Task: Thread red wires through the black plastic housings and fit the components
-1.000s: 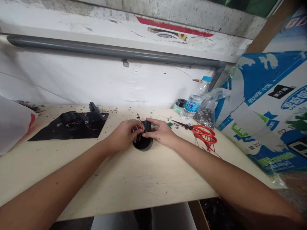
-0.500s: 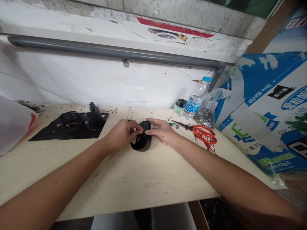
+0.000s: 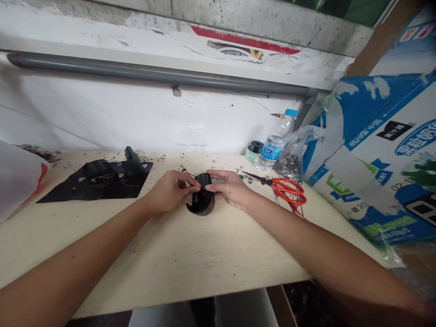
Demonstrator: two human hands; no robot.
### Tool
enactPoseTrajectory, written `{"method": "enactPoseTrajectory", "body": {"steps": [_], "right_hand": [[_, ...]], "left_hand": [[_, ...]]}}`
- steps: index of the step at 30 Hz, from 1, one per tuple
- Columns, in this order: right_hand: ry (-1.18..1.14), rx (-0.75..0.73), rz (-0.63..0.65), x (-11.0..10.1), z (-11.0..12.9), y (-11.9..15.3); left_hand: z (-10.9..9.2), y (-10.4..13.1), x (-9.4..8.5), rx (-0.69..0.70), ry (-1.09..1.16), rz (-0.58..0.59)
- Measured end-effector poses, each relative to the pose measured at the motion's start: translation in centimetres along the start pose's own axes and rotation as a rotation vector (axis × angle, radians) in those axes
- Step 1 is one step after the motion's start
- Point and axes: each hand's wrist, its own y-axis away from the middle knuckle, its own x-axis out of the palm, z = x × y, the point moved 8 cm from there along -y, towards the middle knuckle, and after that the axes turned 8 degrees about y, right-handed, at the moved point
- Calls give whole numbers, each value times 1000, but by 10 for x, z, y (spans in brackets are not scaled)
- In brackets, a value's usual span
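Near the middle of the table sits a rounded black plastic housing (image 3: pixel 204 208), with its hollow side facing me. My right hand (image 3: pixel 230 187) grips its upper right side between thumb and fingers. Thin red and black wires (image 3: pixel 191 178) rise from the housing, their loose ends pointing up and left. My left hand (image 3: pixel 173 190) is closed in a pinch on the wires at the housing's left rim. The fingertips partly cover the spot, so the exact grip is hard to see.
Orange-handled scissors (image 3: pixel 288 188) lie over red wires at right. Behind them stand a water bottle (image 3: pixel 272 146), a tape roll (image 3: pixel 254 151) and a bag of small metal parts (image 3: pixel 289 163). Similar black parts (image 3: pixel 98 170) rest on a black sheet (image 3: pixel 68 190) at left. A blue-white carton (image 3: pixel 381 150) borders the right.
The housing has turned slightly, and more of its inside and the wires show. My left fingers have shifted a little left. My right hand keeps its hold.
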Motion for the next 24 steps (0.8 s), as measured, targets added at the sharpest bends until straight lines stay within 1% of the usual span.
{"method": "enactPoseTrajectory", "body": {"steps": [6,9,12,19,24], "right_hand": [[-11,1,-4,-2,-2,-1],[2,3,-26,-2,-3,-2],[34,-18,-54,-1,-2,-2],[52,-19,-20,2,-5,-4],[5,-10,-38,-1,-4,-5]], "left_hand": [[3,1,1,8,39,-36],[4,0,1,25,13,-42],[6,0,-1,13,-17,-58],[6,-1,0,-44,55,-15],[9,-2,-1,-41,92,-36]]}}
